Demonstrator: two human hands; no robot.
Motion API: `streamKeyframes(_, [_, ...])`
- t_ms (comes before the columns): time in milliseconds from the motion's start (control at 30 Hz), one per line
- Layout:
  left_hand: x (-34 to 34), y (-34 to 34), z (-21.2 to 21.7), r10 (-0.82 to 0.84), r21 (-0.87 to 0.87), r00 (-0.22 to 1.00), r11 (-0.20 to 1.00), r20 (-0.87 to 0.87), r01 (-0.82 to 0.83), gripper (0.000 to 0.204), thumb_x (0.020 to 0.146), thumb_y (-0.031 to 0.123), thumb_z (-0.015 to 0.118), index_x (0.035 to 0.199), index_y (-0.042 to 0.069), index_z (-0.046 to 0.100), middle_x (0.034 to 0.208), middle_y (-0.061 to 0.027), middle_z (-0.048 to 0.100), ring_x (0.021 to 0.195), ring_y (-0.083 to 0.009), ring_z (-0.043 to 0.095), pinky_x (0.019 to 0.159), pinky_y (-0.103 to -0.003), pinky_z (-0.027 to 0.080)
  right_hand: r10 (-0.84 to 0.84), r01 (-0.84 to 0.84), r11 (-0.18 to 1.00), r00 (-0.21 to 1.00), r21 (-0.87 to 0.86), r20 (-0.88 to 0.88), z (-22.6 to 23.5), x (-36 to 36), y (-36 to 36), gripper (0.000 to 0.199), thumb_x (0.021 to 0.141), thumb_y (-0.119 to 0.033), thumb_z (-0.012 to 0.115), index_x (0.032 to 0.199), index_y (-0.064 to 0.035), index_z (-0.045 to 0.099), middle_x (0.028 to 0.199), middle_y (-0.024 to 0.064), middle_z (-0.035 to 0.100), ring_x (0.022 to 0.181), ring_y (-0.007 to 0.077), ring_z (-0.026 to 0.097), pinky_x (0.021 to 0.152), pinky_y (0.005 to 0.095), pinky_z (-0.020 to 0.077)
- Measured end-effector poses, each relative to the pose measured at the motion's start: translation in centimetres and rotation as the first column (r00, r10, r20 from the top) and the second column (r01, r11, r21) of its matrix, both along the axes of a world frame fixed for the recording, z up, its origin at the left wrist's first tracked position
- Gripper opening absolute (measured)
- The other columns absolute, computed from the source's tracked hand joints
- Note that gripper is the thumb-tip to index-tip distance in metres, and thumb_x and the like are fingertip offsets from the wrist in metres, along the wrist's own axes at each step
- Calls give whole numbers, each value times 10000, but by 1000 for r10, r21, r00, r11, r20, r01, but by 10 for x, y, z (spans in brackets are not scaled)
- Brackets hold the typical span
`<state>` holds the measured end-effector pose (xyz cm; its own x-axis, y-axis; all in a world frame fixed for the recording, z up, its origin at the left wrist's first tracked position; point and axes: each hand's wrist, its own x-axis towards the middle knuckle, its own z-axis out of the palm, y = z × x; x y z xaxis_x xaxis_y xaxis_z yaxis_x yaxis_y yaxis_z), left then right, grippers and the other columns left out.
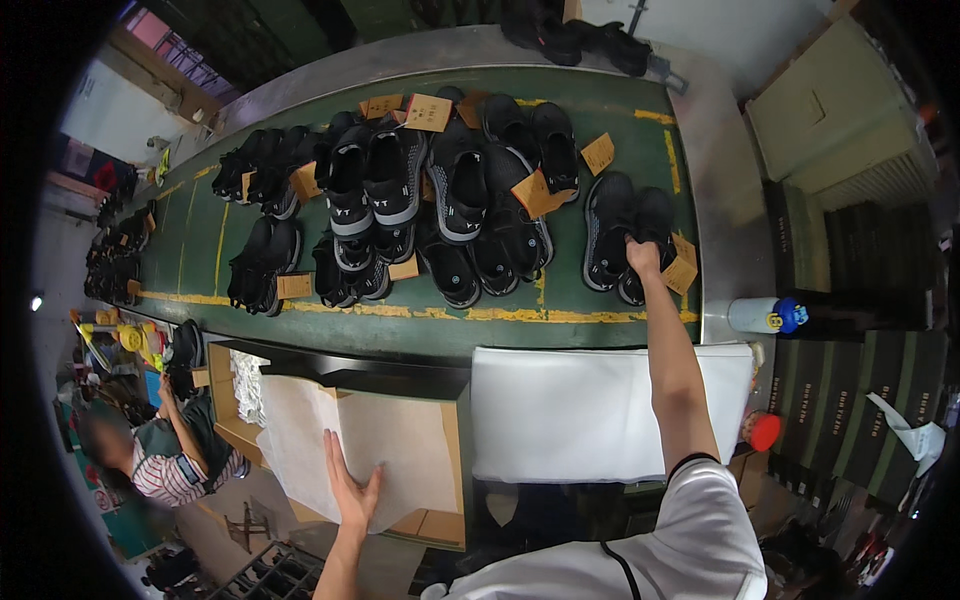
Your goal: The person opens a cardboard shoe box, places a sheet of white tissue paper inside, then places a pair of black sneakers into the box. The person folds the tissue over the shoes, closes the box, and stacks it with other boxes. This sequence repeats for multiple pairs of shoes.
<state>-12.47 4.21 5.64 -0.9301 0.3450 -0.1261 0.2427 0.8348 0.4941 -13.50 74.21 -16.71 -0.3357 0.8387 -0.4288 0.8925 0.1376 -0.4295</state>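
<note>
My right hand [644,260] reaches across to a pair of black shoes [607,225] at the right end of the green bench top [400,335]. Its fingers close on the near, heel part of the right-hand shoe [655,212]; some fingers are hidden inside. A tan tag [681,266] hangs beside this pair. My left hand [352,495] lies with fingers stretched out over white tissue paper [390,440], which spreads across an open cardboard shoebox [452,500]. Nothing is gripped in that hand.
A stack of white paper sheets [560,415] lies right of the box. Many black shoes [385,180] with tan tags cover the bench. A blue-capped can [755,315], a red-lidded jar [762,431] and dark shoeboxes [830,400] stand right. Another person [175,450] works at left.
</note>
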Motion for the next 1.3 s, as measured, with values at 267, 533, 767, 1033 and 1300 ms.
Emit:
streamKeyframes(267, [6, -20, -4, -45, 89, 998, 995, -33, 48, 987, 810, 155, 797, 1636, 28, 270, 1680, -273, 242, 1551, -462, 232, 1254, -516, 233, 274, -88, 906, 867, 414, -417, 168, 96, -180, 530, 946, -238, 657, 1375, 62, 574, 1340, 338, 592, 1265, 530, 510, 1067, 507, 433])
streamKeyframes(533, [-3, -47, -31, -165, 222, 986, 961, -4, 162, 942, 945, 432, 706, 1677, 118, 202, 1697, -318, 121, 1578, -490, 94, 1258, -609, 110, 300, -132, 924, 833, 358, -465, 316, 224, -415, 485, 974, -279, 663, 1313, 66, 628, 1287, 292, 652, 1236, 432, 593, 1074, 464, 443])
streamKeyframes(767, [-11, -67, 7, -158, 424, 987, 897, 42, 125, 765, 944, 422, 728, 1545, 42, 448, 1534, -309, 423, 1434, -456, 374, 1192, -537, 301, 169, -66, 979, 784, 191, -597, 326, 221, -554, 491, 979, -238, 655, 1333, 97, 598, 1271, 299, 665, 1167, 418, 633, 1033, 459, 478])
streamKeyframes(1033, [52, -26, 137, -324, 560, 889, 823, 323, 96, 598, 826, 314, 835, 1222, -99, 661, 1224, -267, 662, 1110, -411, 659, 989, -432, 510, 211, -172, 977, 688, 127, -695, 321, 201, -583, 487, 900, -196, 766, 1263, 102, 636, 1229, 268, 689, 1114, 393, 663, 980, 451, 510])
streamKeyframes(1300, [30, -23, 79, 19, 199, 998, 980, -55, -7, 634, 746, 212, 868, 1199, -134, 590, 1451, -319, 480, 1302, -476, 506, 1097, -501, 436, 91, -115, 993, 568, 31, -818, 349, 264, -535, 688, 865, -43, 830, 1461, 93, 514, 1410, 169, 611, 1228, 247, 599, 1080, 361, 456])
